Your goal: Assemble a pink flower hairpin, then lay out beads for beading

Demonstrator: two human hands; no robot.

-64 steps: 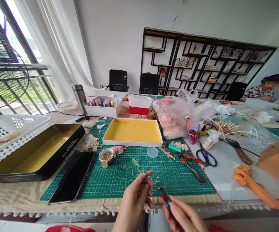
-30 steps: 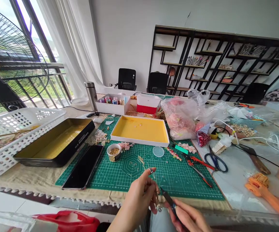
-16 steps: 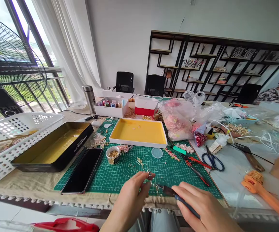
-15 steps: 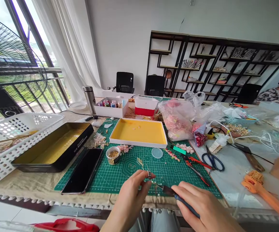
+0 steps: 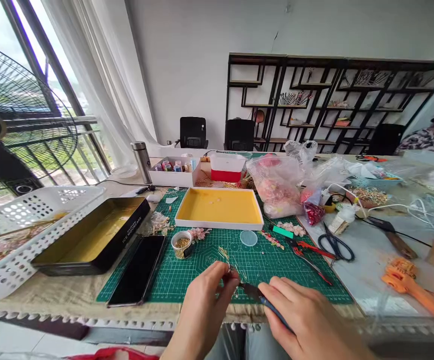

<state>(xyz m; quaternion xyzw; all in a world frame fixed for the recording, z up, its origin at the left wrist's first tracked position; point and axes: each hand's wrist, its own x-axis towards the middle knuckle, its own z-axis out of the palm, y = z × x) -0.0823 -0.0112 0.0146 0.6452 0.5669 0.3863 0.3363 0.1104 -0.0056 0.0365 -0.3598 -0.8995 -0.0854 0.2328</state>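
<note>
Left hand [image 5: 201, 310]: fingers [image 5: 220, 276] narrow, pinching thin gold wire [image 5: 236, 286], partly hidden; silver ring [image 5: 231, 270] on one finger. Right hand [image 5: 307, 320]: fingers [image 5: 280, 295] closed around slim blue-handled pliers [image 5: 273, 310], black metal nose [image 5: 250, 291] just beside wire. Both hands over near edge of green cutting mat [image 5: 201, 262]. Close by: round tin cup of gold beads [image 5: 181, 245], black smartphone [image 5: 136, 270], red-handled pliers [image 5: 309, 252].
</note>
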